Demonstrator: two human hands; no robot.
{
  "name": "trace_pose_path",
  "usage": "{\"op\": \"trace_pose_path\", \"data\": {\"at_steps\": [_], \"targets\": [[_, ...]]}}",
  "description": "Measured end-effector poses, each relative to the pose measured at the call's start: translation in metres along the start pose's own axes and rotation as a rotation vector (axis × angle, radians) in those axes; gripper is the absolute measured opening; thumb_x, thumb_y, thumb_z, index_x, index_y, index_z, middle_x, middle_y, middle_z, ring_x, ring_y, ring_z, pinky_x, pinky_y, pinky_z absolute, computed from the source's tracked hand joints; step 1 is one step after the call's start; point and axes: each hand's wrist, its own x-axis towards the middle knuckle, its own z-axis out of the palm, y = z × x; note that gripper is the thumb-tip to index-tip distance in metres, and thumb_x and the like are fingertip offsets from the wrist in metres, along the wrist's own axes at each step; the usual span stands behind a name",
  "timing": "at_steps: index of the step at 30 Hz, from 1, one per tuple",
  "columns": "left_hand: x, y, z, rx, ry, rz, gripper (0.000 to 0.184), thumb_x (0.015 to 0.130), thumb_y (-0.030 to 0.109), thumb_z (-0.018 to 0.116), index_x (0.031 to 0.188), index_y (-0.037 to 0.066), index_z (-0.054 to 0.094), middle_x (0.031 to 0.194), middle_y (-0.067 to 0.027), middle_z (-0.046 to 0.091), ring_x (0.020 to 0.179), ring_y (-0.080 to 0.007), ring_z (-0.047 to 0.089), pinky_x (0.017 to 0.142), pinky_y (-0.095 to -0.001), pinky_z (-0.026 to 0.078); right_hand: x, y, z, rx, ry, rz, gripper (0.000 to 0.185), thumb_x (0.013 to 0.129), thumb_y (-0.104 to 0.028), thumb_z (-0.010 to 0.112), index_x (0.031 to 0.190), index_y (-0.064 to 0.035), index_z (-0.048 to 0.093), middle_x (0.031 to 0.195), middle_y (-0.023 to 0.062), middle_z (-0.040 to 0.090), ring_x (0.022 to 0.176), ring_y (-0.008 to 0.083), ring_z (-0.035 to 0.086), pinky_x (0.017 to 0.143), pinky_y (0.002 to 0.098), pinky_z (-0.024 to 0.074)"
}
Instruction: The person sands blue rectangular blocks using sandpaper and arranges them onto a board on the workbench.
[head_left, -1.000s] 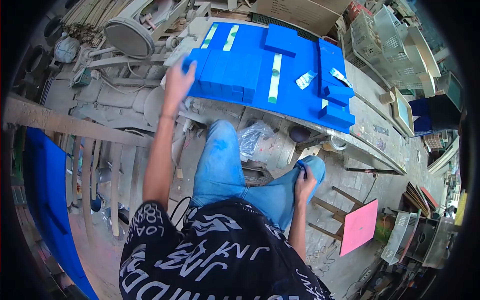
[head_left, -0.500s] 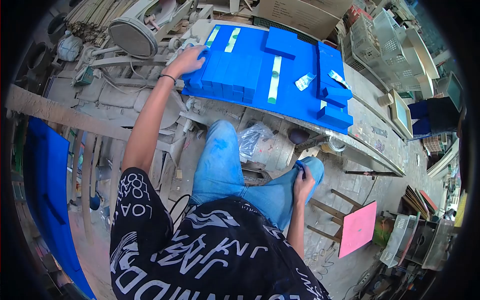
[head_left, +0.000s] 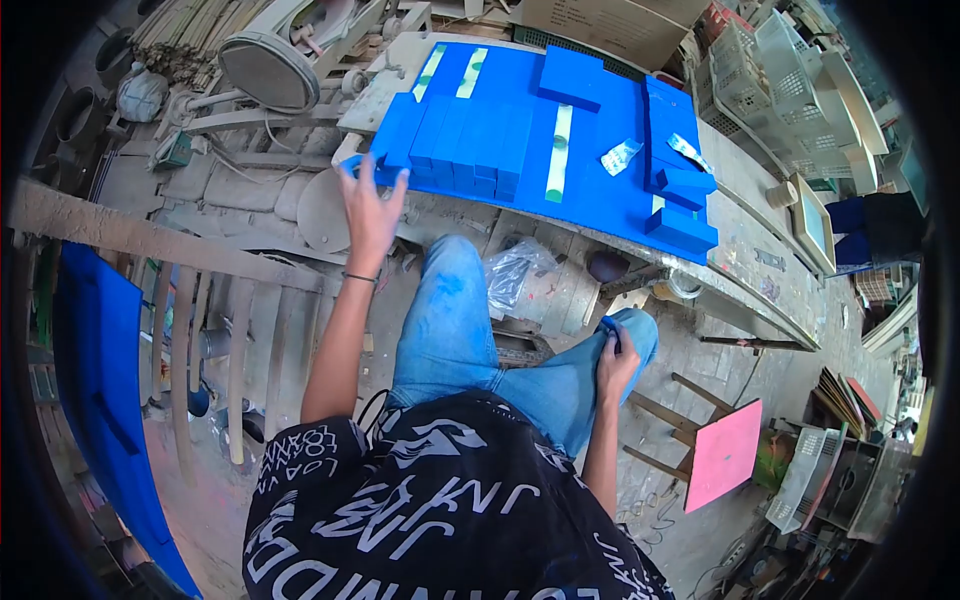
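Shifted from the left flank of the blue block row to its lower left corner, left of centre in the frame: left hand, thumb and fingers spread apart, contact uncertain. Nearest, at bottom centre, a printed black T-shirt; then blue jeans, with the right hand curled on the knee right of centre, impossible to tell whether around something blue or merely stained. Farther up, at upper centre, rectangular blocks side by side on a blue board. With the palm off the leftmost block, probably between adjustments of that end. Beyond, at the top edge, a cardboard box.
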Motion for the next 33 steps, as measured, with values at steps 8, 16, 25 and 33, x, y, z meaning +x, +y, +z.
{"op": "trace_pose_path", "data": {"at_steps": [8,16,25,33], "targets": [[-0.017,-0.006,0.028,-0.056,0.042,0.004,0.024,0.086,0.015,0.065,0.102,0.000,0.056,0.102,-0.0227,0.052,0.091,-0.0413,0.054,0.077,-0.0467,0.044,-0.003,-0.002,-0.004,-0.018,0.054,-0.008,0.026,0.084,-0.001,0.053,0.107,-0.0021,0.066,0.091,0.0214,0.067,0.084,0.0278,0.068,0.077,0.0346,0.0498],[-0.014,-0.005,0.018,-0.043,0.154,0.007,0.023,0.085,0.012,0.065,0.102,-0.002,0.058,0.093,-0.0208,0.059,0.083,-0.0370,0.059,0.072,-0.0444,0.047,-0.001,-0.002,-0.005,0.008,0.000,0.047,0.025,0.084,-0.001,0.053,0.106,-0.0020,0.066,0.091,0.0219,0.067,0.083,0.0315,0.068,0.076,0.0351,0.0500],[0.011,0.016,-0.054,0.064,0.320,0.095,0.019,0.081,0.008,0.066,0.098,0.002,0.065,0.091,-0.0134,0.060,0.080,-0.0289,0.058,0.073,-0.0407,0.046,-0.001,-0.003,-0.005,0.049,0.018,0.040,0.025,0.084,-0.001,0.054,0.106,-0.0015,0.066,0.090,0.0222,0.067,0.081,0.0284,0.068,0.075,0.0339,0.0499],[0.011,0.059,-0.085,-0.410,0.079,-0.142,0.023,0.095,0.016,0.046,0.109,0.002,0.057,0.094,-0.0120,0.060,0.081,-0.0228,0.061,0.072,-0.0346,0.049,0.000,-0.025,-0.006,0.533,0.009,0.122,0.030,0.087,0.006,0.049,0.111,-0.0001,0.065,0.097,0.0098,0.070,0.084,0.0111,0.064,0.077,0.0272,0.0505]]}}
